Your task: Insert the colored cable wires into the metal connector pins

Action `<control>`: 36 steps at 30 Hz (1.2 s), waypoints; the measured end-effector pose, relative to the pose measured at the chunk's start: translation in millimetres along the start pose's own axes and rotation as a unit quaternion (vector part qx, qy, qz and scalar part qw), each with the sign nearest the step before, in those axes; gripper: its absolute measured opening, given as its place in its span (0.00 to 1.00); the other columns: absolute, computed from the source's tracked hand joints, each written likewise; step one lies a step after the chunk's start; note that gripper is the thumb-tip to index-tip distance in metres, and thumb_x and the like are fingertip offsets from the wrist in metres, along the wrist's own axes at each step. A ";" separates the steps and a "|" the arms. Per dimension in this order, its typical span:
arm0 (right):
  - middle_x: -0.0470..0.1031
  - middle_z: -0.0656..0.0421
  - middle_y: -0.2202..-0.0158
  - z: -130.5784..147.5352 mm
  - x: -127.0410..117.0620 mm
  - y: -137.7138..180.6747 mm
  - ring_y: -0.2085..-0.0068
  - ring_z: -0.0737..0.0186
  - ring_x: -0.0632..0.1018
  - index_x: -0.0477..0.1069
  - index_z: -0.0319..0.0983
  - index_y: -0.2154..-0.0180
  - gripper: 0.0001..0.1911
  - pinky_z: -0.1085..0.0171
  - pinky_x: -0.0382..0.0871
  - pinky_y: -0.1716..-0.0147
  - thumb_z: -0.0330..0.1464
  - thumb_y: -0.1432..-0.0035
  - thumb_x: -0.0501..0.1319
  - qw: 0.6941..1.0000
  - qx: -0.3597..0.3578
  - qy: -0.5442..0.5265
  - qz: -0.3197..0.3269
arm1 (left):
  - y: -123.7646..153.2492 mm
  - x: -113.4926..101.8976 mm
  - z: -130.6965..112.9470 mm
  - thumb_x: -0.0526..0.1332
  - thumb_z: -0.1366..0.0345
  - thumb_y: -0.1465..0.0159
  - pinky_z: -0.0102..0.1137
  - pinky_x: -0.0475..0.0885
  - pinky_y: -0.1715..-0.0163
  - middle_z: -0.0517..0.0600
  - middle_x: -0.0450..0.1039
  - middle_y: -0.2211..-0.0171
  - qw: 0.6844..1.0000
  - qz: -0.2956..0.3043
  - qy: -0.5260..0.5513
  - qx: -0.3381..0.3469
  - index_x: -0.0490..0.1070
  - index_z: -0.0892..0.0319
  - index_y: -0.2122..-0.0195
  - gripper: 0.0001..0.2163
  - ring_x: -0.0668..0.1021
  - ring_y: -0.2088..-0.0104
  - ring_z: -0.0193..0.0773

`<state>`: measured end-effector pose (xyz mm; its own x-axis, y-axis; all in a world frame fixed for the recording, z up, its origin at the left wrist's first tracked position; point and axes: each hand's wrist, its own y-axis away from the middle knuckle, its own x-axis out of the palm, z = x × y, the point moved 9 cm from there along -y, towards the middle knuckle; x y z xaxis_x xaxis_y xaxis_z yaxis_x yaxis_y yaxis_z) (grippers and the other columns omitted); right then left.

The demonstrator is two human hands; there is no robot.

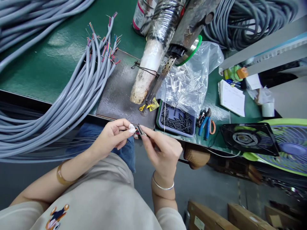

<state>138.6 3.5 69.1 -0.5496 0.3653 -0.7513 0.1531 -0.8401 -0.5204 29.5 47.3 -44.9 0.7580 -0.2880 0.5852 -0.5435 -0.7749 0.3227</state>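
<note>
My left hand (112,135) is closed in a pinch on the stripped end of a cable (138,130), its thin coloured wires fanned out between both hands. My right hand (161,150) pinches the same wire ends from the right, just below the bench edge. Right behind the hands a small blue tray (176,120) holds several short dark tubes. A bundle of grey cables (79,89) with coloured wire tips lies across the green bench (55,60) to the left.
A wrapped soldering-type tool (158,60) leans over a dark metal plate (117,92). A clear bag of small tubes (192,80) lies behind the tray. Blue-handled pliers (205,123), a black fan (247,139), a notepad (231,97) and more cable coils (251,22) sit right.
</note>
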 end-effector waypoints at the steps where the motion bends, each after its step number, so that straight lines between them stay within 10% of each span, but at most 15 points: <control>1: 0.75 0.65 0.77 1.9 3.1 -0.4 0.79 0.73 0.69 0.78 0.39 0.55 0.06 0.68 0.61 0.77 0.28 0.33 0.63 1.000 -0.011 0.007 0.013 | -0.1 -0.2 -0.4 0.75 0.54 0.43 0.20 0.53 0.88 0.40 0.68 0.79 1.000 -0.003 -0.006 0.002 0.71 0.61 0.69 0.18 0.62 0.88 0.21; 4: 0.73 0.66 0.78 1.2 1.0 3.7 0.81 0.72 0.68 0.77 0.40 0.62 0.04 0.67 0.61 0.79 0.27 0.34 0.64 1.000 -0.011 -0.011 -0.007 | -0.4 -4.3 -5.0 0.75 0.55 0.43 0.20 0.54 0.88 0.40 0.69 0.79 0.999 -0.029 -0.018 0.020 0.71 0.61 0.68 0.17 0.63 0.88 0.21; 10: 0.83 0.61 0.64 -21.6 -23.9 30.1 0.75 0.67 0.80 0.66 0.46 0.38 0.24 0.67 0.72 0.80 0.24 0.32 0.57 0.968 0.085 -0.140 -0.192 | -0.4 -12.9 -14.6 0.75 0.58 0.43 0.20 0.56 0.89 0.43 0.74 0.77 0.996 -0.073 -0.015 0.044 0.71 0.61 0.68 0.15 0.65 0.88 0.22; 17: 0.78 0.65 0.76 -9.7 -17.1 33.4 0.83 0.68 0.73 0.75 0.44 0.45 0.16 0.66 0.68 0.82 0.28 0.31 0.59 0.985 0.016 -0.035 -0.166 | -2.2 -11.6 -17.5 0.74 0.58 0.42 0.20 0.58 0.89 0.42 0.74 0.77 0.996 -0.070 -0.025 0.046 0.70 0.60 0.68 0.15 0.67 0.88 0.23; 28: 0.86 0.60 0.61 -14.8 -13.3 25.4 0.60 0.60 0.87 0.74 0.42 0.55 0.13 0.63 0.85 0.61 0.21 0.39 0.68 0.987 0.060 -0.061 -0.136 | -0.6 -12.2 -21.9 0.73 0.63 0.40 0.18 0.62 0.87 0.41 0.72 0.79 0.994 -0.073 -0.030 0.081 0.71 0.60 0.68 0.11 0.68 0.86 0.23; 36: 0.86 0.58 0.59 -26.9 10.0 17.6 0.60 0.60 0.87 0.74 0.42 0.63 0.07 0.65 0.84 0.63 0.24 0.38 0.67 0.979 0.116 -0.103 -0.135 | 8.6 -5.0 -39.3 0.72 0.71 0.43 0.21 0.75 0.78 0.50 0.82 0.70 0.968 -0.096 -0.149 0.176 0.76 0.61 0.72 0.06 0.78 0.78 0.28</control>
<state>158.0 3.1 41.6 -0.7018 0.5184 -0.4887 -0.1981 -0.8009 -0.5651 6.9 64.2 -15.8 0.9320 -0.2288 0.2810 -0.2656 -0.9589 0.0999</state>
